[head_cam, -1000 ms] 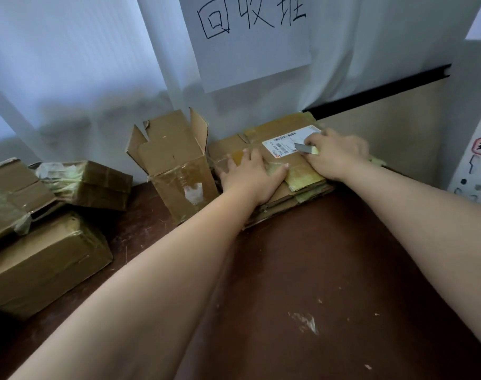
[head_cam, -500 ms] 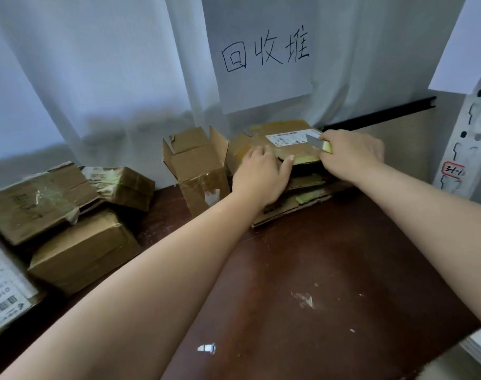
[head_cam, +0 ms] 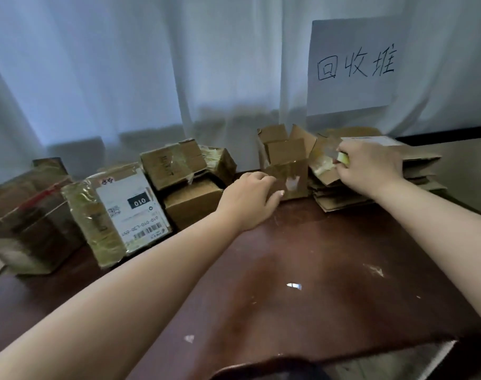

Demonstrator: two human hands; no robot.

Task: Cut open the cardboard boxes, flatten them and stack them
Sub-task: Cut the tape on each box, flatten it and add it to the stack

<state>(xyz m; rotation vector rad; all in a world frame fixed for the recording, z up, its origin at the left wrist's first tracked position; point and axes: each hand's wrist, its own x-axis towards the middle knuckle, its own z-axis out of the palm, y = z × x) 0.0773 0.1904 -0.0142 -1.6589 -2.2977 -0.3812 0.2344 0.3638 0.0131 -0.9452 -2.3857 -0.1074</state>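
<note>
Since the frame half a second ago the left hand [head_cam: 250, 200] has come off the stack of flattened boxes [head_cam: 371, 171] and moved left to the open box [head_cam: 284, 163]; the view has also swung left, so more sealed boxes show. Left fingers [head_cam: 264, 178] are curled loosely against the lower left corner of the open box, thumb tip at its front face; whether they actually grip the cardboard cannot be told. The right hand [head_cam: 371, 167] remains over the left end of the stack, its fingers [head_cam: 343, 149] closed around a small cutter with a yellow-green body [head_cam: 343, 158], a short grey blade pointing left. The open box stands upright on the bench [head_cam: 316, 270], flaps raised, just left of the stack and touching or nearly touching it. The stack lies at the back right of the bench against the white curtain [head_cam: 151, 64], topped by a piece with a white shipping label [head_cam: 371, 139]. Left of the open box sit sealed boxes: a taped box on top of another [head_cam: 173, 160], a plain brown box beneath it [head_cam: 192, 201], a box with a large white label reading 010 [head_cam: 129, 207], and a dark taped box at far left [head_cam: 28, 215]. A white paper sign with handwritten characters [head_cam: 354, 67] hangs on the curtain above the stack.
</note>
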